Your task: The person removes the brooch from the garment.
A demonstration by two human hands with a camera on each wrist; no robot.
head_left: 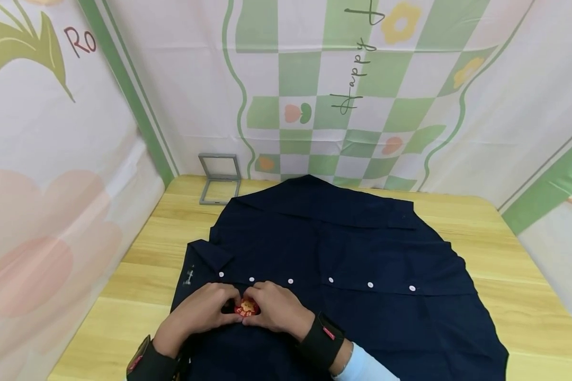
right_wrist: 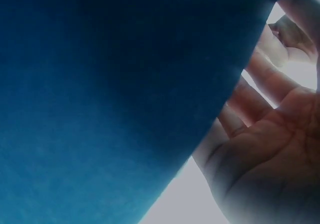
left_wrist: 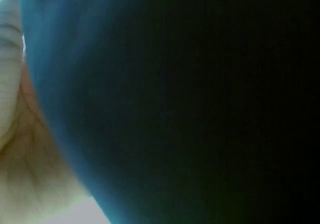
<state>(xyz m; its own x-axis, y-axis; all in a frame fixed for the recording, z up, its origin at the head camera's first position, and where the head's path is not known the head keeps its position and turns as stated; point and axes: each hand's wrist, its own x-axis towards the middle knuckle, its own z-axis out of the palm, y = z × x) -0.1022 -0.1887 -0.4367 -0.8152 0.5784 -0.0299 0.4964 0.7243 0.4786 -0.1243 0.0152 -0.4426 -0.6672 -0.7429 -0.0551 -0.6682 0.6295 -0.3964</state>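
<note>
A dark navy shirt (head_left: 362,323) with a row of white buttons lies spread on the table. Over its left front part, both hands meet at a small red-and-gold badge-like piece (head_left: 247,307). My left hand (head_left: 205,307) pinches it from the left, thumb below and fingers above. From the right, my right hand (head_left: 278,309) pinches the same piece. Its back and fastening are hidden. Dark cloth fills most of the left wrist view, with part of the left palm (left_wrist: 35,159) beside it. Blue-looking cloth (right_wrist: 100,109) covers much of the right wrist view, next to the right palm (right_wrist: 270,159).
At the back left of the wooden table (head_left: 119,296) stands a grey-framed clear case (head_left: 221,180), its lid raised. A patterned curtain (head_left: 195,95) hangs behind the table and another along the left side. The shirt reaches nearly to the back edge.
</note>
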